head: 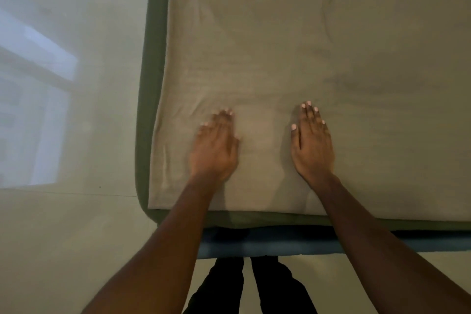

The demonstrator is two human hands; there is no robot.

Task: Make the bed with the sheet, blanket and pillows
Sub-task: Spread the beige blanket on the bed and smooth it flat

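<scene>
A beige blanket (280, 58) lies spread over the bed, whose green sheet (153, 84) shows as a border along the left, near and far edges. My left hand (216, 145) lies flat on the blanket near its front left part, fingers straight and slightly blurred. My right hand (312, 143) rests flat on the blanket to the right of it, fingers together and pointing away from me. Neither hand holds anything. A few shallow wrinkles run across the blanket around and beyond the hands. No pillow is in view.
A blue bed base (280, 245) sticks out under the mattress at the near edge, with my dark-trousered legs (244, 288) standing against it. Pale glossy floor (71, 109) lies to the left of the bed, reflecting a window.
</scene>
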